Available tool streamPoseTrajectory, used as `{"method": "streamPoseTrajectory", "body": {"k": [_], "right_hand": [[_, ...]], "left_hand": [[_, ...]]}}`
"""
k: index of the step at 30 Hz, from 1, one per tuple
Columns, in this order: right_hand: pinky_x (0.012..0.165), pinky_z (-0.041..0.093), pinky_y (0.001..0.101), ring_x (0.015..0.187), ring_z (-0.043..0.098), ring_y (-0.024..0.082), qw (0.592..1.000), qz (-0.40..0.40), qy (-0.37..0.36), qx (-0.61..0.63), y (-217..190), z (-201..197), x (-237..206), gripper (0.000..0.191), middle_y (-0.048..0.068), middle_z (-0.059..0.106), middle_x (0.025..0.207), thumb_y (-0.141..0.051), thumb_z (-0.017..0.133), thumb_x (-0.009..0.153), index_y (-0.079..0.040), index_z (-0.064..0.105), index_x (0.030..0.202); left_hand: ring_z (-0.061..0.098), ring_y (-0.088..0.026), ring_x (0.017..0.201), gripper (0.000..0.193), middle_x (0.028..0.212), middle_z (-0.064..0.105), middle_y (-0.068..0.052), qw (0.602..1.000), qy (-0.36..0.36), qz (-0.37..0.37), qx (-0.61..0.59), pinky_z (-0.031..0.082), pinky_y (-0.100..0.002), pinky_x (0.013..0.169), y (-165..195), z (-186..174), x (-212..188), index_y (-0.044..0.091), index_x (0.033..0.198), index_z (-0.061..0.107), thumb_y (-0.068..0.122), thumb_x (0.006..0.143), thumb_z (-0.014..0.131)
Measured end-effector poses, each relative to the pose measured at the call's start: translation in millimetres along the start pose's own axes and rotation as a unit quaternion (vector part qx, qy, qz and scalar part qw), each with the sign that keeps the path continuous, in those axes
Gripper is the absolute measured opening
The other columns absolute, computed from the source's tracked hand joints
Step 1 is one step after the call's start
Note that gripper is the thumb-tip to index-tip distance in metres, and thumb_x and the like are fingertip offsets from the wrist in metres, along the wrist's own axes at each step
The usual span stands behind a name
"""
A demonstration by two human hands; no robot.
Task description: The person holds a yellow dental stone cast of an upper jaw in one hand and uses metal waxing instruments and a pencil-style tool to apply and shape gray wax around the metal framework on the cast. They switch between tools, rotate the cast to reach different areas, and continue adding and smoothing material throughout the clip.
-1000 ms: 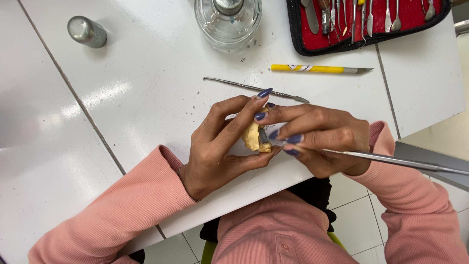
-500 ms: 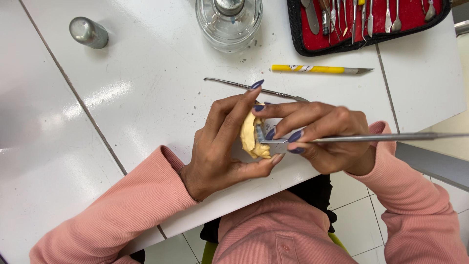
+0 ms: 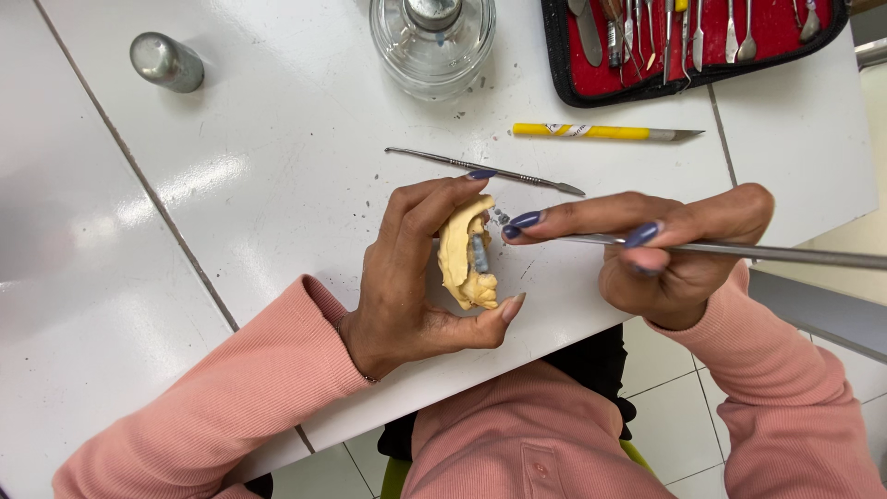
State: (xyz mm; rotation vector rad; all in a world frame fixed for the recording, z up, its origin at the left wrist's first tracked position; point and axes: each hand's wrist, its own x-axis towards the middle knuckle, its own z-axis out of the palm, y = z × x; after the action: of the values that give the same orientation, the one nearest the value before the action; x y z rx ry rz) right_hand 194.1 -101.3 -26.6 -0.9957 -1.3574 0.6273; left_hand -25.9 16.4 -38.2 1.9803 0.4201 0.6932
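My left hand (image 3: 411, 277) grips a yellow curved dental cast (image 3: 465, 254) between thumb and fingers, just above the white table (image 3: 277, 166). A small grey-blue patch sits on the cast's inner side. My right hand (image 3: 665, 249) holds a long thin metal instrument (image 3: 767, 251) like a pen. Its tip points left and ends just short of the cast's grey patch. Both sleeves are pink.
A second metal instrument (image 3: 485, 171) and a yellow-handled knife (image 3: 605, 132) lie on the table behind my hands. A clear glass jar (image 3: 432, 42) and a red-lined tool case (image 3: 688, 37) stand at the back. A small metal cylinder (image 3: 166, 62) lies far left.
My right hand has drawn back to the right, away from the cast. The cast is now more exposed and turned upright in my left hand.
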Motion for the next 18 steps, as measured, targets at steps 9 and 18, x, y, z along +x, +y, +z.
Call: {"method": "streamPoseTrajectory", "body": {"k": [9,18], "right_hand": [[0.093,0.068,0.0443,0.113,0.074,0.035,0.995,0.058,-0.075,0.015,-5.9,-8.1,2.8,0.026,0.007,0.066,0.118,-0.003,0.077,0.092,-0.008,0.056,0.105],[0.116,0.054,0.0572,0.127,0.063,0.041,0.989,0.021,-0.145,0.033,-6.9,-5.3,14.4,0.032,0.009,0.066,0.115,0.005,0.071,0.090,-0.010,0.050,0.109]], "left_hand": [[0.064,-0.024,0.123,0.086,0.136,0.052,-0.015,1.000,-0.017,0.025,0.005,0.064,-0.031,0.102,3.3,1.4,4.3,0.003,0.149,0.047,0.035,0.082,0.092],[0.062,-0.025,0.126,0.087,0.135,0.051,-0.013,0.999,-0.028,0.029,0.002,0.063,-0.034,0.104,3.4,-0.1,2.7,0.005,0.151,0.046,0.035,0.083,0.093]]}}
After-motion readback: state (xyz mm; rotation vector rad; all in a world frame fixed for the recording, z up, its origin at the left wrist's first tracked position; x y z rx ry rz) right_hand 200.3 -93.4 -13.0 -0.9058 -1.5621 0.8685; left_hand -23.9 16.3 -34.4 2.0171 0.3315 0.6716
